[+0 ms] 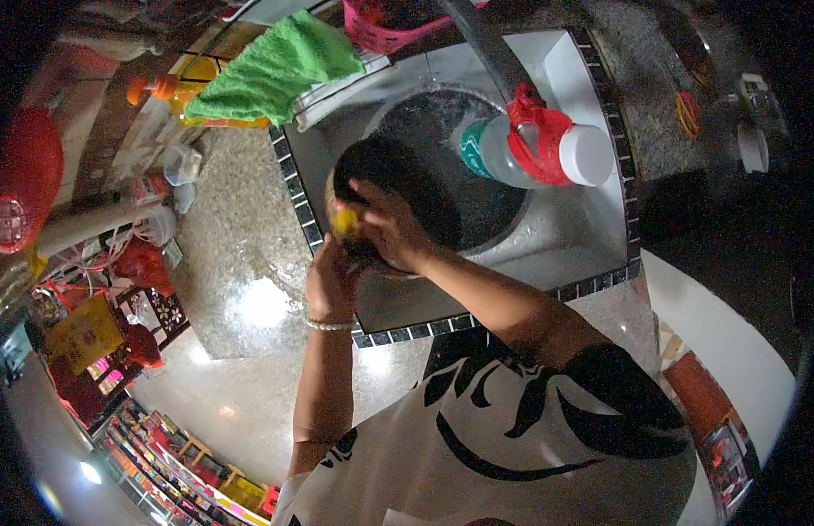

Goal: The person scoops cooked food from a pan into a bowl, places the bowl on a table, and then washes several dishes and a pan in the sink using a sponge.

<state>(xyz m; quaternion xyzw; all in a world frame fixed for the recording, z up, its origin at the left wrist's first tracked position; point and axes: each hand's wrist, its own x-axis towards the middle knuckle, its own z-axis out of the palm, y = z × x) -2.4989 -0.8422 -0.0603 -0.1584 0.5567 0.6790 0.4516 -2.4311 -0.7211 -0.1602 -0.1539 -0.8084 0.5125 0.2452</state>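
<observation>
My left hand (331, 279), with a string of pale beads at the wrist, is at the near left rim of a dark round pan or pot (371, 154). Its fingers seem to grip that rim, which tilts over the sink. My right hand (397, 230) reaches inside the vessel and presses a small yellow thing (346, 222), perhaps a sponge, against the wall near my left fingertips. Motion blurs the fingers. Behind the vessel lies a large round dark basin (492, 220) in the sink (565, 237).
A plastic bottle (496, 151) with a white cap and red tie hangs over the sink's right side, below a grey pipe (486, 46). A green towel (275, 69) and a pink basket (397, 29) are at the back. Wet stone counter (236, 230) borders the left.
</observation>
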